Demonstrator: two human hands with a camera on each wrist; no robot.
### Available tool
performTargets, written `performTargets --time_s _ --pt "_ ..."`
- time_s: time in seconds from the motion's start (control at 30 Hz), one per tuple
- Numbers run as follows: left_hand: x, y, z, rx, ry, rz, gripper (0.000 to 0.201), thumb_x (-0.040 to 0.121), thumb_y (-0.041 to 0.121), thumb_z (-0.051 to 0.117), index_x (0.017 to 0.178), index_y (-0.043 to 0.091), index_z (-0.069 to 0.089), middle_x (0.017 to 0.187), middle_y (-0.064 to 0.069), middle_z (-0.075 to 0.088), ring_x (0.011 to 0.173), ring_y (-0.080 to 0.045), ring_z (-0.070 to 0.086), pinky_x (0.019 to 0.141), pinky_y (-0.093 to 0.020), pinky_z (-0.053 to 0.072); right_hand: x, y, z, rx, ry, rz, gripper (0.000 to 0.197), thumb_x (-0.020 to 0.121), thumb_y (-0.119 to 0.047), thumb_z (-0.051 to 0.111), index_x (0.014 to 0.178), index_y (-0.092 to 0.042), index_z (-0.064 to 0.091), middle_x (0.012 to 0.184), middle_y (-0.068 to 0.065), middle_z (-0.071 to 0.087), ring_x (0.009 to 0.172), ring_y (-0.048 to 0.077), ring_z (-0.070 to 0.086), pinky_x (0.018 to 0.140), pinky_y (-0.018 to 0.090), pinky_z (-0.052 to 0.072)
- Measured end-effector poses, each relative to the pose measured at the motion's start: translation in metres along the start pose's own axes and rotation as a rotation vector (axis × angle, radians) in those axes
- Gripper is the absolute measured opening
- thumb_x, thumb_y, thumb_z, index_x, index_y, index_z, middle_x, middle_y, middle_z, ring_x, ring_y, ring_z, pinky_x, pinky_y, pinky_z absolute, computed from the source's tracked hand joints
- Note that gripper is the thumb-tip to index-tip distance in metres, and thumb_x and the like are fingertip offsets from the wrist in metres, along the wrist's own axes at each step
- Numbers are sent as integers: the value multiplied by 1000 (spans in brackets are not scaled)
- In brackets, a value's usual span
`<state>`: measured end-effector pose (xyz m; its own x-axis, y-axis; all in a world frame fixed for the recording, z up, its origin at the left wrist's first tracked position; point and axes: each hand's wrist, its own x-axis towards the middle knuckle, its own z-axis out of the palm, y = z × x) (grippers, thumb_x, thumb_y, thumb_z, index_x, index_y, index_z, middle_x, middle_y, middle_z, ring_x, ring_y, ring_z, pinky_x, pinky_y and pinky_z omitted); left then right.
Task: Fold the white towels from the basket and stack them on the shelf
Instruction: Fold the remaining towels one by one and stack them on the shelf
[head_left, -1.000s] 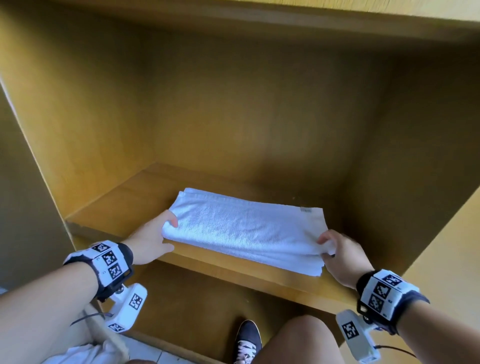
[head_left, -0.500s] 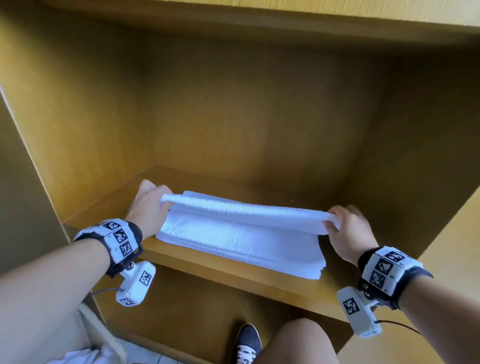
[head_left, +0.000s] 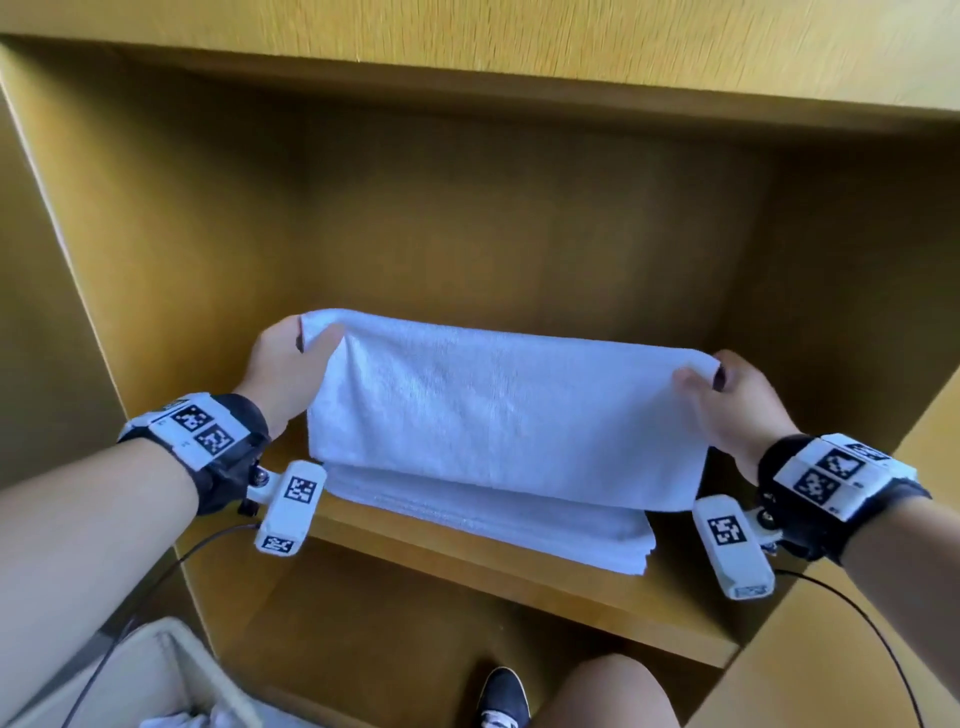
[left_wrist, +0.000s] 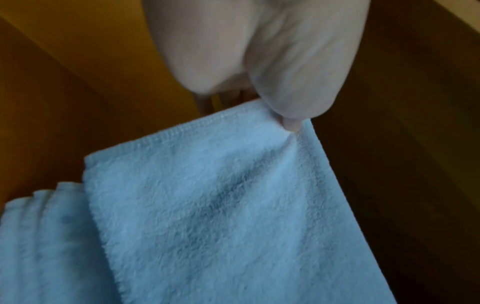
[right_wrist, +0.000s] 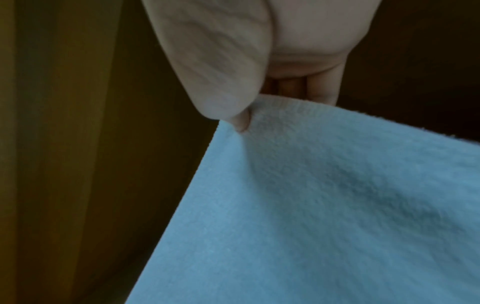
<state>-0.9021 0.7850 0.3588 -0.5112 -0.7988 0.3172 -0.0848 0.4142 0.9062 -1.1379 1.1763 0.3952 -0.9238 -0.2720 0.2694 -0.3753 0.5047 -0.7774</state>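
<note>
Lifted since a second ago, the white towel (head_left: 498, 415) hangs above the shelf (head_left: 519, 577), left hand (head_left: 283, 364) and right hand (head_left: 737, 400) pinching its top corners; either pinch slipping would undo the fold.

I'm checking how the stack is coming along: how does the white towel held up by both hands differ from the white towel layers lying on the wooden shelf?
The held white terry towel hangs as a raised sheet, pinched at its top corners by the left hand and right hand; the folded white towel layers lie flat on the yellow-brown wooden shelf, untouched by fingers. The held towel shows one broad face; the layers show stacked edges. Both are white terry.
</note>
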Motion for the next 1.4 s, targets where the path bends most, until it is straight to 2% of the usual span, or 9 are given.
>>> performTargets --time_s 0.17,0.3,0.4,0.57,0.83,0.93,1.03,1.3,1.4 --pt "5 -17 0 -4 -51 -42 39 99 59 52 107 22 60 97 -2 55 88 -21 50 76 -41 42 5 4 3 37 -65 85 34 106 -45 55 126 -17 53 118 15 65 103 36 66 91 62 59" --pt "6 -36 5 55 -77 -73 18 105 56 50 97 42 59 104 13 64 95 -11 57 75 -33 45 8 17 15 43 -142 182 57 107 -48 53 157 -27 37 107 3 62 92 28 66 64 40 59" --pt "11 -48 12 91 -119 -128 22 107 55 48 112 36 60 113 13 65 109 -15 61 85 -38 52 12 30 30 81 -200 253 56 108 -45 53 158 -29 35 113 8 64 89 29 67 51 31 53" --pt "25 -62 27 182 -170 -236 61 108 53 47 156 16 44 147 0 56 133 -26 52 113 -52 45 20 46 55 120 -259 374 53 107 -40 55 156 -34 37 127 6 62 107 31 67 71 44 64" --pt "46 -92 51 196 -270 -347 73 108 53 50 165 14 29 167 -4 37 151 -28 38 122 -49 37 33 72 86 170 -318 511 47 109 -35 56 154 -30 42 123 9 66 107 32 68 82 50 63" --pt "48 -105 59 168 -300 -404 59 107 50 53 154 14 48 149 -8 55 137 -32 52 115 -47 43 33 77 93 159 -331 551 36 110 -33 55 145 -25 49 119 10 68 103 32 69 77 45 62" --pt "45 -112 61 152 -321 -513 34 105 50 57 109 16 58 94 -12 52 84 -28 51 82 -37 39 30 82 96 177 -328 600 28 110 -31 56 132 -16 59 113 13 72 99 33 71 84 48 63" --pt "28 -107 49 310 -396 -634 21 80 24 75 93 9 68 67 -6 59 60 -22 57 57 -31 46 -2 85 96 203 -412 651 30 103 -33 68 129 -18 64 115 13 75 103 35 72 82 48 62" --pt "22 -107 47 308 -419 -597 15 90 20 68 101 10 69 82 -12 65 73 -25 61 66 -34 47 -12 86 96 71 -374 546 30 104 -36 63 131 -24 55 115 7 69 101 29 66 68 38 57"
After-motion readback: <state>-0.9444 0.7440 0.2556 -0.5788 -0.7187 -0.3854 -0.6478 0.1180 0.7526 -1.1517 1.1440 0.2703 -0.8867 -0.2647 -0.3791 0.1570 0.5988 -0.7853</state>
